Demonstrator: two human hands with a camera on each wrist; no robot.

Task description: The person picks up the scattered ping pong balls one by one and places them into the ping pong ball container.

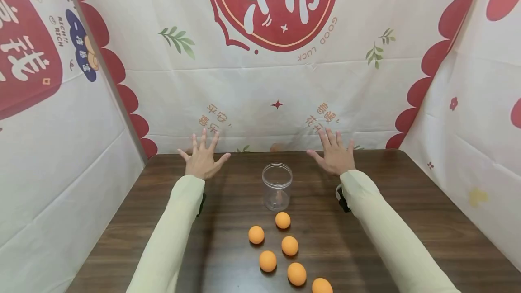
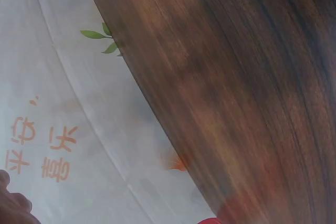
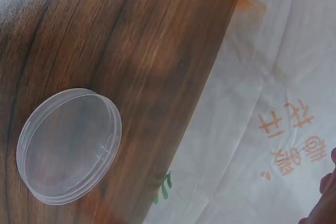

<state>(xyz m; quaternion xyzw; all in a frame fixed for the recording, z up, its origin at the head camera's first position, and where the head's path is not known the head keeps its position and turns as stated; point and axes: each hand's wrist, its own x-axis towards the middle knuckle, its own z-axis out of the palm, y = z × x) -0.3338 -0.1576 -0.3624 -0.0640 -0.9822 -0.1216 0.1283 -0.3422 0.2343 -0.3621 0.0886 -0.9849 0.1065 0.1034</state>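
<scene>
- I saw the left hand point(image 1: 202, 159) held up over the far side of the tabletop point(image 1: 407, 220). Its grip was wide open, with the fingers spread out, and it had hold of nothing.
- The right hand point(image 1: 334, 155) was up on the other side, near the far edge too. Its grip was open just the same, fingers straight and apart, with nothing in it.
- A clear jar point(image 1: 277, 186) stood upright on the tabletop between the two hands, a bit closer to me. It had no lid on.
- In the right wrist view I looked down into the jar's round open mouth point(image 3: 68, 145), and it sat near the tabletop's edge.
- Six orange balls point(image 1: 290, 245) lay on the tabletop in front of the jar. The nearest one point(image 1: 282, 220) was just beside the jar.
- Both hands were well apart from the balls.
- A white cloth point(image 1: 260, 94) with red shapes and green leaves hung behind the tabletop and at both sides.
</scene>
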